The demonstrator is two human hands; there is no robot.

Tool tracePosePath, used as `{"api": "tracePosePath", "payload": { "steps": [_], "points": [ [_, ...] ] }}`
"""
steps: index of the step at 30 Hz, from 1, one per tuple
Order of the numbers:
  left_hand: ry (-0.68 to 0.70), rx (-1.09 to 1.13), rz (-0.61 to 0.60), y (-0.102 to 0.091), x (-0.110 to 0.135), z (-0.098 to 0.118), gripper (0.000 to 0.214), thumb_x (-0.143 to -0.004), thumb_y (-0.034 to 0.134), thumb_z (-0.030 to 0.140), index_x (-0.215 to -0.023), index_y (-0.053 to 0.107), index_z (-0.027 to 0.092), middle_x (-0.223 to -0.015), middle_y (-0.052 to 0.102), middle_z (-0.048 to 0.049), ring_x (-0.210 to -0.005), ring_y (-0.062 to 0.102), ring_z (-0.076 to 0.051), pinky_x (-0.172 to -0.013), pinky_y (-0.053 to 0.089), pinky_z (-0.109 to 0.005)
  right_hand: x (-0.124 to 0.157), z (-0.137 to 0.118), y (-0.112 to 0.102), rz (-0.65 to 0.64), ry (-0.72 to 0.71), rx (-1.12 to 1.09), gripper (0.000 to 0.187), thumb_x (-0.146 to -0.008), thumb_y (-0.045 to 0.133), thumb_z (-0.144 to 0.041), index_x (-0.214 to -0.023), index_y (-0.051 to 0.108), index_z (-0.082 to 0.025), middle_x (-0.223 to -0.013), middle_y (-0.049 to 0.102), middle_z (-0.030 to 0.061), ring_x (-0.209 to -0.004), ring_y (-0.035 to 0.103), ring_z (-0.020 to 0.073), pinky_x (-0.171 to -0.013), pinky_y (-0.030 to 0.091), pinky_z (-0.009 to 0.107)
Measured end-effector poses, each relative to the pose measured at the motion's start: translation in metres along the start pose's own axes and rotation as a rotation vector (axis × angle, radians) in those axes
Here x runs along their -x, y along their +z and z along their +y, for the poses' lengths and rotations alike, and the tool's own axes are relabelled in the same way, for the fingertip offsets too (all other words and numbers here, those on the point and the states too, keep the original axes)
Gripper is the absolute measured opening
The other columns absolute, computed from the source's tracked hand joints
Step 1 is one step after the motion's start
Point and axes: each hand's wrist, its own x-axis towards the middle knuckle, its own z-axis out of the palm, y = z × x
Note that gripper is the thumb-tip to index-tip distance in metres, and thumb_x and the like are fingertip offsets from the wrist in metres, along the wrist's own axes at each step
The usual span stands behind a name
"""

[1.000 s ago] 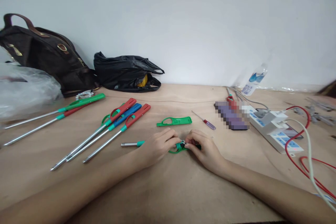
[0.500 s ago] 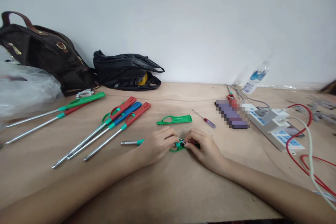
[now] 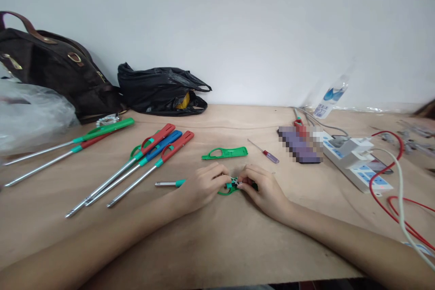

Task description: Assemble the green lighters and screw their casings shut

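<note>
A green long-necked gas lighter point(image 3: 228, 191) lies opened up at the middle of the table, its metal tube pointing left. My left hand point(image 3: 208, 186) is closed around the middle of it and hides part of its body. Close by, my right hand point(image 3: 260, 186) pinches at the lighter's exposed inside, where a thin white wire point(image 3: 235, 181) shows between the two hands. What exactly the right fingertips hold is too small to make out. Just beyond the hands rests a loose green handle half point(image 3: 226, 153). To its right is a screwdriver point(image 3: 271, 157) with a clear purplish handle.
Several assembled lighters point(image 3: 163, 154) lie to the left. A black plastic bag point(image 3: 159, 90) and a dark backpack point(image 3: 64, 72) stand behind them. Rightward are a pixelated purple object point(image 3: 301, 147), a power strip point(image 3: 369, 176), red cables point(image 3: 374, 190) and a bottle point(image 3: 331, 97).
The view has shifted very slightly. Both hands stay at the lighter, with hardly any visible movement of the fingers.
</note>
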Motion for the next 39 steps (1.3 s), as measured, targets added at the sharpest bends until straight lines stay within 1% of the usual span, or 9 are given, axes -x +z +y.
{"api": "tracePosePath", "payload": {
  "steps": [5,9,13,17,20,24,30,36,39],
  "points": [
    [-0.024,0.024,0.001,-0.004,0.002,0.001,0.022,-0.096,0.041,0.009,-0.092,0.062,0.015,-0.088,0.065,-0.0052,-0.075,0.058,-0.014,-0.067,0.046,-0.023,0.0,0.0,0.0,-0.005,-0.002,0.018,0.01,-0.089,0.055,-0.014,-0.081,0.057,-0.02,-0.076,0.058,0.0021,-0.07,0.054,0.0162,-0.063,0.043,0.027],
    [-0.043,0.104,-0.013,-0.011,0.003,0.002,0.024,-0.094,0.041,0.004,-0.095,0.062,0.016,-0.092,0.067,-0.0053,-0.079,0.061,-0.014,-0.069,0.049,-0.023,0.0,0.0,-0.001,-0.008,-0.002,0.009,0.009,-0.089,0.055,-0.014,-0.081,0.057,-0.02,-0.076,0.058,0.0021,-0.07,0.054,0.0162,-0.063,0.042,0.027],
    [-0.137,0.243,0.003,-0.014,0.002,0.002,0.025,-0.093,0.041,0.005,-0.095,0.063,0.017,-0.092,0.067,-0.0048,-0.083,0.063,-0.013,-0.072,0.051,-0.022,-0.001,-0.001,-0.001,-0.012,0.005,0.014,0.009,-0.088,0.056,-0.014,-0.081,0.058,-0.02,-0.076,0.059,0.0022,-0.07,0.055,0.0166,-0.063,0.043,0.027],
    [-0.246,0.325,0.045,-0.014,-0.002,0.004,0.019,-0.093,0.047,0.009,-0.089,0.064,0.017,-0.085,0.066,-0.0036,-0.079,0.063,-0.014,-0.07,0.051,-0.023,-0.001,-0.001,-0.001,-0.01,0.018,0.014,0.009,-0.087,0.058,-0.014,-0.081,0.058,-0.02,-0.076,0.059,0.0017,-0.069,0.055,0.0163,-0.062,0.042,0.027],
    [-0.285,0.362,0.077,-0.014,-0.004,0.005,0.017,-0.091,0.05,0.009,-0.085,0.064,0.016,-0.081,0.065,-0.003,-0.076,0.062,-0.013,-0.068,0.05,-0.023,-0.001,0.0,-0.001,-0.006,0.024,0.015,0.009,-0.087,0.058,-0.013,-0.081,0.058,-0.02,-0.075,0.059,0.0013,-0.069,0.054,0.016,-0.062,0.041,0.027],
    [-0.31,0.377,0.085,-0.014,-0.004,0.005,0.016,-0.09,0.051,0.01,-0.083,0.064,0.016,-0.079,0.064,-0.0028,-0.074,0.061,-0.014,-0.067,0.049,-0.024,-0.001,0.0,-0.001,-0.015,0.027,0.009,0.009,-0.087,0.058,-0.013,-0.082,0.058,-0.02,-0.075,0.059,0.0011,-0.068,0.054,0.0159,-0.061,0.042,0.027],
    [-0.291,0.344,0.069,-0.012,-0.002,0.004,0.017,-0.089,0.05,0.008,-0.083,0.063,0.017,-0.08,0.064,-0.0027,-0.075,0.062,-0.014,-0.068,0.05,-0.024,-0.001,-0.001,-0.001,-0.01,0.022,0.021,0.01,-0.086,0.059,-0.012,-0.081,0.058,-0.02,-0.075,0.059,0.0009,-0.069,0.055,0.016,-0.062,0.042,0.026],
    [-0.202,0.309,0.044,-0.009,0.001,0.001,0.023,-0.091,0.045,0.005,-0.086,0.064,0.017,-0.082,0.067,-0.0027,-0.079,0.062,-0.014,-0.072,0.051,-0.024,-0.001,-0.001,-0.002,-0.025,0.005,0.004,0.011,-0.086,0.06,-0.012,-0.079,0.058,-0.02,-0.075,0.06,0.0015,-0.071,0.056,0.0167,-0.063,0.042,0.027],
    [-0.134,0.269,0.008,-0.009,0.001,0.0,0.025,-0.092,0.042,0.004,-0.091,0.063,0.017,-0.086,0.066,-0.0043,-0.082,0.06,-0.014,-0.073,0.049,-0.024,-0.001,0.001,-0.002,-0.039,-0.006,-0.009,0.013,-0.086,0.06,-0.013,-0.076,0.057,-0.02,-0.076,0.06,0.0016,-0.072,0.056,0.0172,-0.064,0.042,0.028]
  ]
}}
